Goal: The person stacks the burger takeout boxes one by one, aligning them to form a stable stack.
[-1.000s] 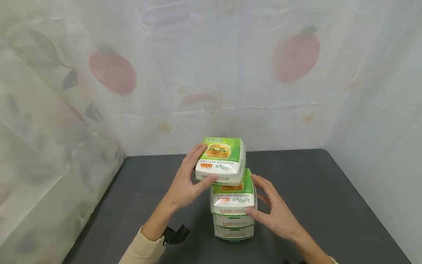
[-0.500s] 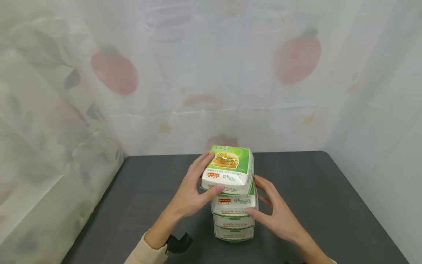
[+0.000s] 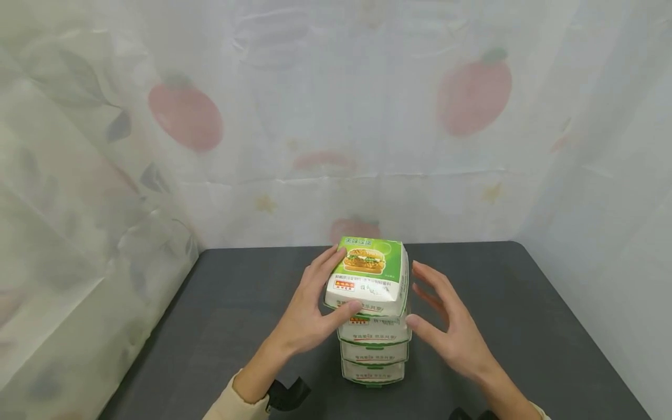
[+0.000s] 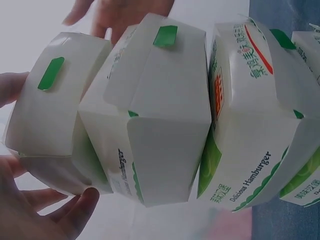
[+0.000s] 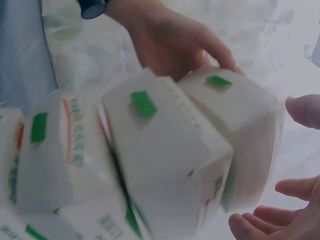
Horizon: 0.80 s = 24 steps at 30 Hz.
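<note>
A white and green cardboard burger box (image 3: 374, 291) with a burger picture on its lid sits at the top of a stack of like boxes (image 3: 374, 353). My left hand (image 3: 311, 312) grips this top box, thumb on the front side and fingers along the left. In the left wrist view the top box (image 4: 55, 105) is tilted against the one below it. To the right of the stack, my right hand (image 3: 455, 332) holds nothing, its fingers spread and slightly bent. The right wrist view shows a gap between its fingers (image 5: 295, 189) and the top box.
The stack stands on a dark table (image 3: 252, 303). A pale sheet printed with fruit (image 3: 336, 116) hangs behind the table, and similar sheets rise at both sides. A black strap piece (image 3: 289, 394) shows at the left wrist.
The left hand has brought the top box right and down, over the stack. My right hand has let go of the box below and moved slightly right, off the stack.
</note>
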Available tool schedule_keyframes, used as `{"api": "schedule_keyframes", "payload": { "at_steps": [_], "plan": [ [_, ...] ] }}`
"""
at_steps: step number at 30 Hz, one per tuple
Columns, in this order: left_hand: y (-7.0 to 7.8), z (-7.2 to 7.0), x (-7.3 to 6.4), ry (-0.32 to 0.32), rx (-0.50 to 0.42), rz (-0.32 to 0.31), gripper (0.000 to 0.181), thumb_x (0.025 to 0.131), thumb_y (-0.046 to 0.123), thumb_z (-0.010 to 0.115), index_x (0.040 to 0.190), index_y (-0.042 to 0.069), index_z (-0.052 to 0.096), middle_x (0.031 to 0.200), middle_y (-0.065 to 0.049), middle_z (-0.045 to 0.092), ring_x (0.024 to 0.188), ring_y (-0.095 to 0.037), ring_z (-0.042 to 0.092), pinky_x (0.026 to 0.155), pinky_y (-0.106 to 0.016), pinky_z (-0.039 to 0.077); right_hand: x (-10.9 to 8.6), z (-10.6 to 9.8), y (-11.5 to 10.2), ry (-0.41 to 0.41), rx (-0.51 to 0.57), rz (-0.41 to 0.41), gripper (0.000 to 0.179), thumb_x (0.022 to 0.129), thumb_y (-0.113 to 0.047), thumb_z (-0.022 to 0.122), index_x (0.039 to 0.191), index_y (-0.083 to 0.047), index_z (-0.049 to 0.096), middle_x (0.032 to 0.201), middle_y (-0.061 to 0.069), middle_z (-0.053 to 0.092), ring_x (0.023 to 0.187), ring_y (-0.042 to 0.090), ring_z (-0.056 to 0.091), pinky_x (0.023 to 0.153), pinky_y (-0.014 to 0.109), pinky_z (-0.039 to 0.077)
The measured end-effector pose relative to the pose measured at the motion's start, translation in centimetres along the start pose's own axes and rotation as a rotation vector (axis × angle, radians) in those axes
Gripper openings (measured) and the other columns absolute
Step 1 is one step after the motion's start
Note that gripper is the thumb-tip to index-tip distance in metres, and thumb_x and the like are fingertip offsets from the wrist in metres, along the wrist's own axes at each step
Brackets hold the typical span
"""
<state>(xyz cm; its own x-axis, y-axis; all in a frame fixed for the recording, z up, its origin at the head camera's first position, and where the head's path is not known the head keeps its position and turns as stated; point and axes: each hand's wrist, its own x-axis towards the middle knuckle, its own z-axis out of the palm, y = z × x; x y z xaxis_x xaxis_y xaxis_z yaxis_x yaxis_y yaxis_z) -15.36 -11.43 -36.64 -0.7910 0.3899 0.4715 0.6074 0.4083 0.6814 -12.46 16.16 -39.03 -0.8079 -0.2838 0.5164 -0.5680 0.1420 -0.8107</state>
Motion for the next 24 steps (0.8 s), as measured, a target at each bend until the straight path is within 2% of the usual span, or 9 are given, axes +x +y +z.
{"api": "schedule_keyframes", "payload": {
  "at_steps": [6, 14, 21, 24],
  "plan": [
    [0.3, 0.1, 0.0, 0.008, -0.009, 0.012, 0.08, 0.092, 0.035, 0.073, 0.16, 0.031, 0.032, 0.166, 0.004, 0.022, 0.15, -0.023, 0.023, 0.107, -0.066, 0.032, 1.0, 0.5, -0.9, -0.003, 0.002, -0.005, 0.077, 0.093, 0.004, 0.066, 0.16, -0.015, 0.032, 0.161, 0.005, 0.028, 0.148, 0.017, 0.029, 0.113, 0.025, 0.035],
    [0.4, 0.2, -0.1, 0.029, -0.02, 0.012, 0.077, 0.093, 0.031, 0.073, 0.16, 0.027, 0.034, 0.163, 0.005, 0.026, 0.141, -0.019, 0.037, 0.1, -0.046, 0.046, 1.6, 0.6, -0.8, 0.02, 0.02, 0.004, 0.073, 0.095, 0.002, 0.064, 0.159, -0.013, 0.033, 0.159, 0.009, 0.03, 0.143, 0.016, 0.035, 0.108, 0.021, 0.038],
    [0.3, 0.3, -0.2, 0.048, -0.025, 0.029, 0.078, 0.093, 0.032, 0.073, 0.16, 0.024, 0.033, 0.162, 0.003, 0.029, 0.139, -0.019, 0.04, 0.098, -0.047, 0.047, 1.6, 0.6, -0.9, 0.029, 0.032, -0.007, 0.071, 0.095, 0.004, 0.063, 0.158, -0.013, 0.034, 0.157, 0.01, 0.033, 0.141, 0.015, 0.038, 0.106, 0.021, 0.04],
    [0.3, 0.3, -0.2, 0.057, -0.025, 0.028, 0.079, 0.093, 0.033, 0.073, 0.16, 0.024, 0.033, 0.161, 0.004, 0.029, 0.139, -0.018, 0.039, 0.098, -0.043, 0.047, 1.6, 0.6, -0.9, 0.032, 0.041, -0.008, 0.071, 0.095, 0.005, 0.062, 0.158, -0.011, 0.034, 0.157, 0.01, 0.033, 0.141, 0.016, 0.038, 0.106, 0.021, 0.04]
  ]
}}
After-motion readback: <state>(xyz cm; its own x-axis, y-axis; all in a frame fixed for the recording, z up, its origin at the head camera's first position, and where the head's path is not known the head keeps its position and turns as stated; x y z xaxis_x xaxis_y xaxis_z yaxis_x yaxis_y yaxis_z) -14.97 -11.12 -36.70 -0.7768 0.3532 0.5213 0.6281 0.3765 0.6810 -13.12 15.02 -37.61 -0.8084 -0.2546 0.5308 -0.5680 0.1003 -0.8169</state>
